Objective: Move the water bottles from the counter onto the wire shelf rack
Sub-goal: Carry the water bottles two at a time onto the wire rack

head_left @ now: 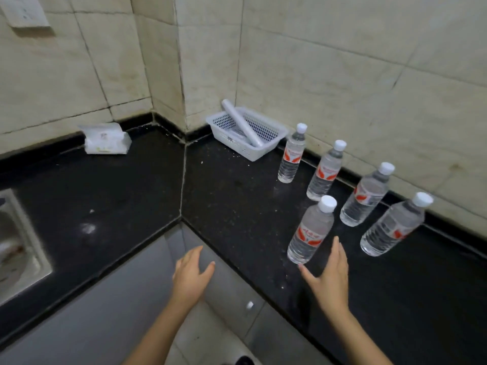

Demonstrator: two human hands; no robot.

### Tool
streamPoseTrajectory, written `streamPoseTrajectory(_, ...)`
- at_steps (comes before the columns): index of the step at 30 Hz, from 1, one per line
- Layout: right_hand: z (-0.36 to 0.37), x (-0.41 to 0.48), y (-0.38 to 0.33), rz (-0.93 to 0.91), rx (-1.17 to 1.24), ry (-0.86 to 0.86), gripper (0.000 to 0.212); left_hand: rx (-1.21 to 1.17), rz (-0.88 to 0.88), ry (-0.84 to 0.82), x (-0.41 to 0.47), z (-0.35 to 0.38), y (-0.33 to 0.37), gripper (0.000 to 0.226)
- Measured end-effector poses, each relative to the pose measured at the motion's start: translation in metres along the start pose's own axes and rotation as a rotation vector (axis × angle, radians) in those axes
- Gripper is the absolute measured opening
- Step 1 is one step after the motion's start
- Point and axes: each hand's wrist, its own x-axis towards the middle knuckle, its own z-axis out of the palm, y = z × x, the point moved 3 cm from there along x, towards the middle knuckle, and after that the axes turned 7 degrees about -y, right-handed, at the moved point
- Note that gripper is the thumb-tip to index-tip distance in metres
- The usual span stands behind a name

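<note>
Five capped water bottles [311, 230] upright on black surface [237, 206]. Right hand [329, 280] spread, empty, just beside nearest. Left hand [191, 275] released.

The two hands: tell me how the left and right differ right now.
The right hand reaches over the counter beside the nearest water bottle, apparently not gripping it; the left hand hangs off the counter's edge, far from any bottle. The right thumb points toward the bottle's base. Both are open and empty.
</note>
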Motion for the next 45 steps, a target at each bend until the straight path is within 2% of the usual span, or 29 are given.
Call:
streamPoseTrajectory(5, 0.009, 0.042, -0.004, 0.024, 0.250, 0.087, 0.114, 0.050, 0.115, -0.066, 0.056, 0.015, 0.046, 0.060)
streamPoseTrajectory(8, 0.014, 0.074, -0.011, 0.097, 0.428, 0.139, 0.107, 0.068, 0.123, -0.055, 0.092, 0.012, 0.063, 0.062)
streamPoseTrajectory(14, 0.020, 0.116, -0.009, 0.147, 0.409, 0.104, 0.094, 0.081, 0.109, -0.179, 0.132, 0.041, 0.081, 0.063)
streamPoseTrajectory(22, 0.010, 0.140, 0.012, 0.411, 0.535, 0.349, 0.083, 0.018, 0.310, -0.344, 0.224, 0.058, 0.152, 0.063)
streamPoseTrajectory(25, 0.008, 0.132, 0.011, 0.488, 0.538, 0.446, 0.077, -0.018, 0.388, -0.401, 0.264, 0.061, 0.182, 0.068)
streamPoseTrajectory(28, 0.012, 0.124, -0.003, 0.524, 0.530, 0.534, 0.082, -0.055, 0.426, -0.432, 0.306, 0.066, 0.209, 0.077)
streamPoseTrajectory(34, 0.034, 0.112, -0.032, 0.591, 0.431, 0.593, 0.086, -0.102, 0.553, -0.489, 0.350, 0.094, 0.257, 0.094)
streamPoseTrajectory(37, 0.040, 0.109, -0.044, 0.621, 0.376, 0.617, 0.087, -0.169, 0.537, -0.468, 0.357, 0.102, 0.274, 0.100)
streamPoseTrajectory(41, 0.044, 0.109, -0.055, 0.640, 0.336, 0.635, 0.087, -0.291, 0.562, -0.510, 0.360, 0.105, 0.284, 0.084)
streamPoseTrajectory(45, 0.051, 0.104, -0.061, 0.675, 0.318, 0.706, 0.088, -0.195, 0.613, -0.501, 0.352, 0.098, 0.276, 0.073)
